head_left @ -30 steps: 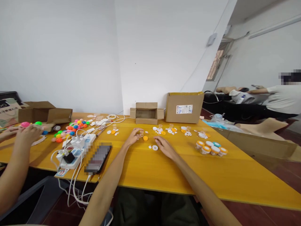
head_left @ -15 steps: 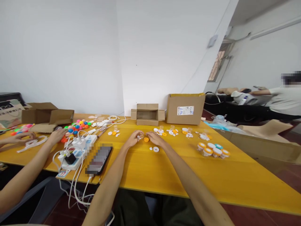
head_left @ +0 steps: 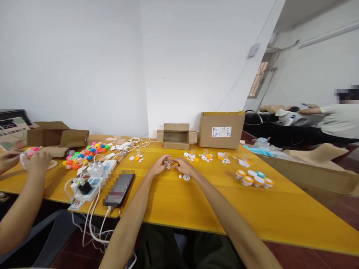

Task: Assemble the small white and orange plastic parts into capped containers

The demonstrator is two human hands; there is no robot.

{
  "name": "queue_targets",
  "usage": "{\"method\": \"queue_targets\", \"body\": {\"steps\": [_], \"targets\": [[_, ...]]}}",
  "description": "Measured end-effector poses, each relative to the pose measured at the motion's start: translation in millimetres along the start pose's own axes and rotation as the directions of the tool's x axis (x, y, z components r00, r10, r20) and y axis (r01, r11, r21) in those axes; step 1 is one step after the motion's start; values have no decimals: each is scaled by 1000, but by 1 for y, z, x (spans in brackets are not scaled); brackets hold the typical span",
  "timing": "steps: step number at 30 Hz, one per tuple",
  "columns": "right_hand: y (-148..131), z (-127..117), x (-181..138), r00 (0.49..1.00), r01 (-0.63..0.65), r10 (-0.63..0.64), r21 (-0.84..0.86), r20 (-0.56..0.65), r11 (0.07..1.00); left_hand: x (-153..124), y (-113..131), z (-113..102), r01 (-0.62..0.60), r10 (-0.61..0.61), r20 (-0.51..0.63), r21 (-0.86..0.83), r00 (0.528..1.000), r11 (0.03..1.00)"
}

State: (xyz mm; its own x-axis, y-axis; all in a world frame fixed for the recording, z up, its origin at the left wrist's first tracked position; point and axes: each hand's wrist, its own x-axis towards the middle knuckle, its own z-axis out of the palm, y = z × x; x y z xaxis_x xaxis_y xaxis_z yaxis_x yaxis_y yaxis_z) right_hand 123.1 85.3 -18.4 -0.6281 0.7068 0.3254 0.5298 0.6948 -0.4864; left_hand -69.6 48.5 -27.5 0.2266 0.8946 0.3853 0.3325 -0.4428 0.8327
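My left hand (head_left: 159, 165) and my right hand (head_left: 183, 166) meet over the yellow table (head_left: 202, 201), fingers pinched together. The left hand's fingers grip a small clear piece (head_left: 168, 163). An orange cap (head_left: 175, 164) sits at the right hand's fingertips. Whether they grip it or only touch it I cannot tell. A white disc (head_left: 186, 177) and a smaller white bit lie on the table just in front of the right hand.
Small jars with orange lids (head_left: 254, 178) stand at the right, with loose white and orange parts (head_left: 206, 156) behind my hands. A phone (head_left: 119, 189) and power strip (head_left: 89, 179) lie left. Cardboard boxes (head_left: 221, 129) line the wall. Another person's hands (head_left: 33, 162) work beside coloured balls (head_left: 84, 154).
My right hand has left the white disc and moved up to meet my left hand at the orange cap. The other person's hands have drawn back to the far left.
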Motion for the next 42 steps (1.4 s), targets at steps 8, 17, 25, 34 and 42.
{"method": "queue_targets", "body": {"steps": [8,17,25,34,42], "targets": [[-8,-2,2,998,-45,44,-24,-45,999,-1,-1,-1,9,-9,-17,27,1000,1000],[-27,-8,-15,989,127,-136,-140,-58,982,1,-9,-8,79,-80,-95,-20,992,997],[-29,-10,-19,980,194,-197,-209,9,959,0,-9,-7,86,-83,-128,12,988,996],[-29,-23,-27,984,166,-174,-152,-42,974,1,-9,-10,103,-98,-139,28,986,994],[-17,-35,-87,989,80,-77,24,-124,996,1,-10,-8,82,-75,-172,34,982,996]]}}
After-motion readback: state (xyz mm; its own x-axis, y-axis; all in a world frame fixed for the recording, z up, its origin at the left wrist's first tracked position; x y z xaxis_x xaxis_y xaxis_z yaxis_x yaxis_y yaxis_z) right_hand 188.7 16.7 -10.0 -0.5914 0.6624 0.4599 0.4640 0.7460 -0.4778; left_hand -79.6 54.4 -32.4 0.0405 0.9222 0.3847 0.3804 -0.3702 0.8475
